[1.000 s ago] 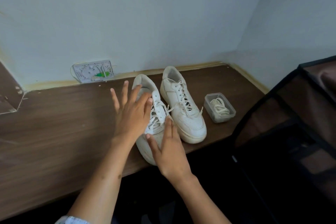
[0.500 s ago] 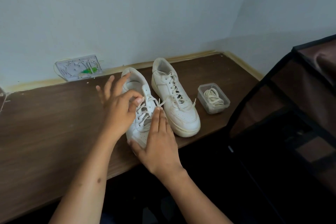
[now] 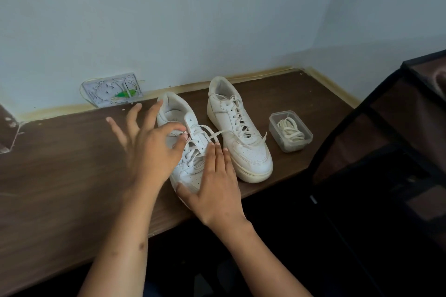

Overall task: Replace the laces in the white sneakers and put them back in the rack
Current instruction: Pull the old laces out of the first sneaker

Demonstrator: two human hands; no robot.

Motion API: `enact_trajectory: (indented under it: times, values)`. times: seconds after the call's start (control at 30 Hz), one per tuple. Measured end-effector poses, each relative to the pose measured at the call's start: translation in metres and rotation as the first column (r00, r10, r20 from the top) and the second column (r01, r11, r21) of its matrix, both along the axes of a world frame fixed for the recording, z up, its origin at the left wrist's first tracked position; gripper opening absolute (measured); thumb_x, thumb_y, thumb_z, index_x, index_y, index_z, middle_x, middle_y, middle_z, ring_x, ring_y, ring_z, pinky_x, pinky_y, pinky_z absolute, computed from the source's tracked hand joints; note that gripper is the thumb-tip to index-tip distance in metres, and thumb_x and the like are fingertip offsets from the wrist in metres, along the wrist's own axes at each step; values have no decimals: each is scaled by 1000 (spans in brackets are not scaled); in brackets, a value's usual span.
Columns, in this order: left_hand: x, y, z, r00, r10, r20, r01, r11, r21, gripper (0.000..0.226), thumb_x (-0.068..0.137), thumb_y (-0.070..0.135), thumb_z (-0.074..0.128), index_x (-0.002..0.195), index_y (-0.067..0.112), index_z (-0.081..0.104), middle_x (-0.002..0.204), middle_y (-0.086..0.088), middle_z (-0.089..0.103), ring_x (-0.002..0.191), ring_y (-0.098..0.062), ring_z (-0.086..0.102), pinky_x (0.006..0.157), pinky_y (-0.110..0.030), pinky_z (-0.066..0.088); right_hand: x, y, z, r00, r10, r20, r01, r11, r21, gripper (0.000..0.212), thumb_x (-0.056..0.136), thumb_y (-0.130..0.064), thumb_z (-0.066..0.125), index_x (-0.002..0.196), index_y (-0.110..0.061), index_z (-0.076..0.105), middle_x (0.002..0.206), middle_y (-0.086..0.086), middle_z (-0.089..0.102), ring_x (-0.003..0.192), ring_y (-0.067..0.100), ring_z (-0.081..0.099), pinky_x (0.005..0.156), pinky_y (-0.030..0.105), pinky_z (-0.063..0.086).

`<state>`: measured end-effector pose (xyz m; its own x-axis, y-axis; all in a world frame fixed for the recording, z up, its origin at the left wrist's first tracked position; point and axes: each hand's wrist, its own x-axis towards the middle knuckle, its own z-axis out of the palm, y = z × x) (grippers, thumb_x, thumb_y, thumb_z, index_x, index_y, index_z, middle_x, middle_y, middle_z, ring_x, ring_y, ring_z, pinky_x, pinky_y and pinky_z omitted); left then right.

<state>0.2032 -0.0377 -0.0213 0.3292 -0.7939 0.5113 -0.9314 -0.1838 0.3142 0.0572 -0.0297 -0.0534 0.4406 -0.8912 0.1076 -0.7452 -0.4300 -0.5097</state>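
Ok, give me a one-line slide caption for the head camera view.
Left hand pinches the lace of the near white sneaker while the right hand steadies its toe; spare laces wait in a tub.

My left hand (image 3: 149, 152) reaches forward with thumb and forefinger closed in a pinch, the other three fingers spread and lifted. My right hand (image 3: 214, 188) lies flat, palm down, fingers straight and together, thumb out to the side. Both forearms are bare and angle inward. What the pinch grips I cannot quite tell; it looks like a lace.
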Motion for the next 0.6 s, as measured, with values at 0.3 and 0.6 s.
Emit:
enact_trajectory:
  times: [0.3, 0.6]
  values:
    - [-6, -15, -14, 996, -49, -68, 45, 997, -55, 12, 84, 23, 74, 94, 26, 78, 152, -2, 42, 146, -37, 17, 111, -69, -7, 5, 1, -2, 999, -23, 23, 23, 1000, 1, 105, 87, -70, 41, 154, -3, -3, 163, 15, 1, 151, 26, -4, 121, 32, -4]
    - [28, 13, 18, 802, -365, -474, 231, 920, -318, 10, 69, 42, 62, 66, 36, 68, 139, 12, 53, 135, -17, 31, 111, -14, 15, 3, 3, 3, 999, -41, -34, 41, 999, 1, 105, 90, -67, 43, 153, -5, -14, 163, 15, -12, 150, 25, -16, 119, 33, -12]
